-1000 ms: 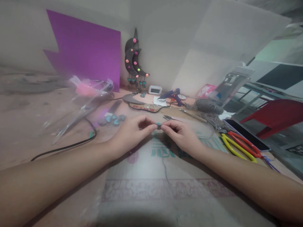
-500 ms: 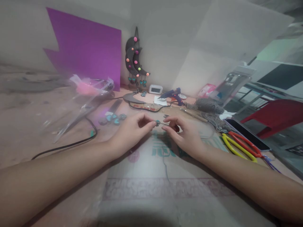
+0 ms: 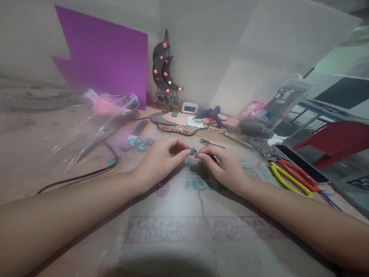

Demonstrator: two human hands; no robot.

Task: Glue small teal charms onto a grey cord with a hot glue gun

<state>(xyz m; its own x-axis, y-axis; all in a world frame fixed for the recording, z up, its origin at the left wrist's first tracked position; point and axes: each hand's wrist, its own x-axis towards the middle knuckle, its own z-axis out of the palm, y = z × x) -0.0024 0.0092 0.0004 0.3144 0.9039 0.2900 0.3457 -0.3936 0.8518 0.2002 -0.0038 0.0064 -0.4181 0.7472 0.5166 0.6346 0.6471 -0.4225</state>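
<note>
My left hand (image 3: 161, 161) and my right hand (image 3: 223, 165) meet over the middle of the work surface, fingertips pinched together. Between them sits a tiny teal piece (image 3: 193, 151), held by both hands. It is too small to make out its shape. A thin dark thread (image 3: 201, 202) trails from below the hands toward me across the printed cardboard sheet (image 3: 184, 227). Several similar small teal pieces (image 3: 138, 144) lie to the left of my left hand.
Small scissors (image 3: 210, 143) lie just beyond my right hand. Yellow and red pliers (image 3: 291, 177), a phone (image 3: 300, 163), a grey yarn ball (image 3: 255, 129) stand right. A blue glue gun (image 3: 209, 114), moon-shaped hanging ornament (image 3: 164, 71), purple sheet (image 3: 106, 61), plastic bag (image 3: 100, 115) and black cable (image 3: 86, 175) lie behind and left.
My right hand drew apart from the left half a second ago, then closed back in; both fingertips pinch the teal piece again. The view tilted slightly.
</note>
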